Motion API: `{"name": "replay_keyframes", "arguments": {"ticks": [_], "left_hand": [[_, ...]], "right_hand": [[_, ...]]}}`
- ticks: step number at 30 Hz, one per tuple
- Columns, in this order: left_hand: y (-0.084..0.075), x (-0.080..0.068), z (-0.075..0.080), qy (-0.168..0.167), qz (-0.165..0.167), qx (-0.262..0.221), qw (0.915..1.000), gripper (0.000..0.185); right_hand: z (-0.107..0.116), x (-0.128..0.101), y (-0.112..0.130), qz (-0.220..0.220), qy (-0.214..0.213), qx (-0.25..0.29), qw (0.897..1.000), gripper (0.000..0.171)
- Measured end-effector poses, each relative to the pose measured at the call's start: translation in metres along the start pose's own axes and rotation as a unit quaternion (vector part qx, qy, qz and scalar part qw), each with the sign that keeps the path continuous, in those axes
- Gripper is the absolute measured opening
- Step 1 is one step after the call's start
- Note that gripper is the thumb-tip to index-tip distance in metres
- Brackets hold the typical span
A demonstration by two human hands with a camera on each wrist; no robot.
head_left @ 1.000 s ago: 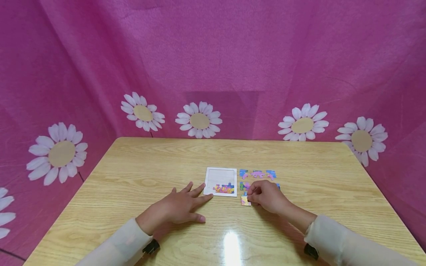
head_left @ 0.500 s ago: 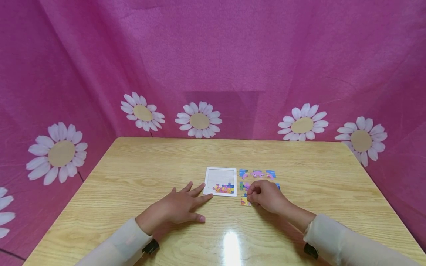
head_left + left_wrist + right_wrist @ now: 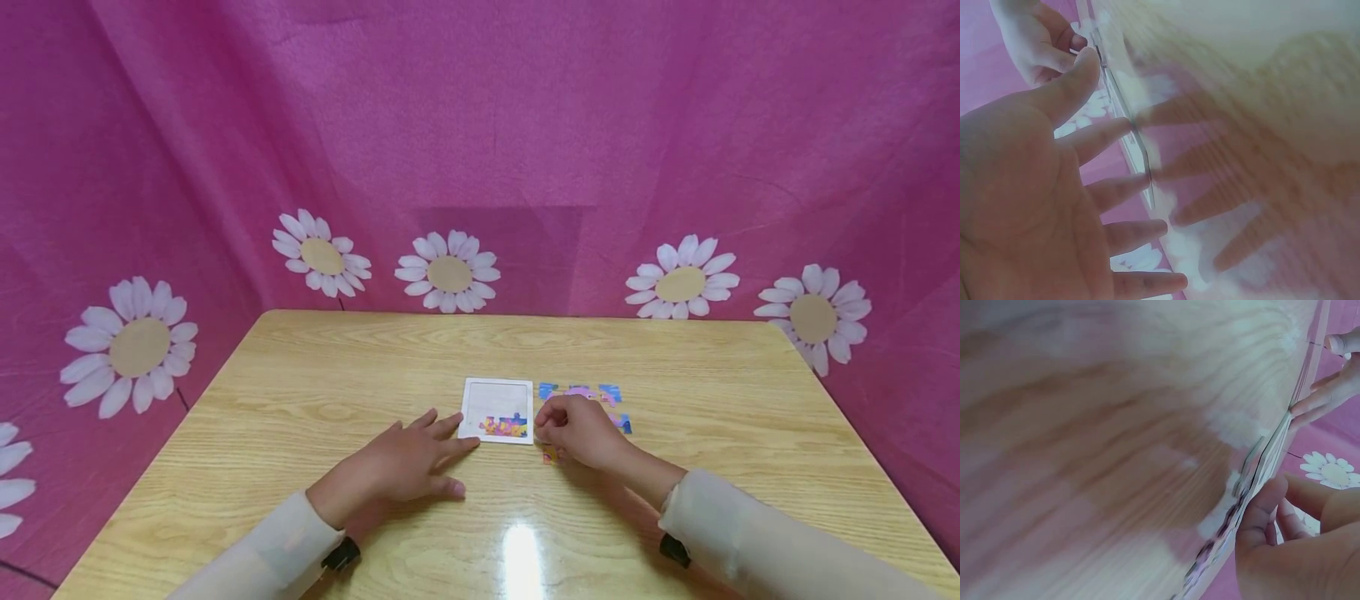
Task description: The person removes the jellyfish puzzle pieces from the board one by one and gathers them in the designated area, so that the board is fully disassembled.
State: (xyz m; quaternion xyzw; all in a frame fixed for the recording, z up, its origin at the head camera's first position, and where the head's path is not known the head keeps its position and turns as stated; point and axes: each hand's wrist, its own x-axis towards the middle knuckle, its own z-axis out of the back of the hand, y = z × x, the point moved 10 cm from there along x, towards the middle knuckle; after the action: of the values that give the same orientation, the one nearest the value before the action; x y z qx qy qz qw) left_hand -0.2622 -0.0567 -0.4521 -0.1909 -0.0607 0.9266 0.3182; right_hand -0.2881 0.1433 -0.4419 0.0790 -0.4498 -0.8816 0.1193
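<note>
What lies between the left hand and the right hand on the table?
In the head view, the white puzzle tray lies between them: the left hand touches its left edge, and the right hand is curled just beside its right edge.

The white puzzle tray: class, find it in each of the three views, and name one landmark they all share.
Head: the white puzzle tray lies mid-table, between both hands.
Left wrist: edge-on, a thin strip at the left hand's fingertips.
Right wrist: edge-on at right, above the right hand.
Shared landmark: the wooden table.
</note>
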Motion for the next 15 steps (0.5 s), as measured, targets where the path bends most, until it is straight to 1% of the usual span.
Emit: {"name": "replay_keyframes", "arguments": {"ticks": [3, 8, 15], "left_hand": [[-0.002, 0.001, 0.002, -0.008, -0.004, 0.004, 1.0, 0.071], [-0.006, 0.002, 0.005, -0.017, -0.015, 0.005, 0.9997, 0.071], [-0.01, 0.009, 0.001, -0.006, -0.023, 0.005, 0.9997, 0.073]], "right_hand": [[-0.005, 0.007, 0.006, 0.01, -0.001, -0.024, 1.0, 0.002], [-0.013, 0.016, 0.014, 0.019, -0.002, -0.025, 0.999, 0.005], [-0.024, 0.026, 0.019, 0.006, -0.012, -0.036, 0.999, 0.008]]}}
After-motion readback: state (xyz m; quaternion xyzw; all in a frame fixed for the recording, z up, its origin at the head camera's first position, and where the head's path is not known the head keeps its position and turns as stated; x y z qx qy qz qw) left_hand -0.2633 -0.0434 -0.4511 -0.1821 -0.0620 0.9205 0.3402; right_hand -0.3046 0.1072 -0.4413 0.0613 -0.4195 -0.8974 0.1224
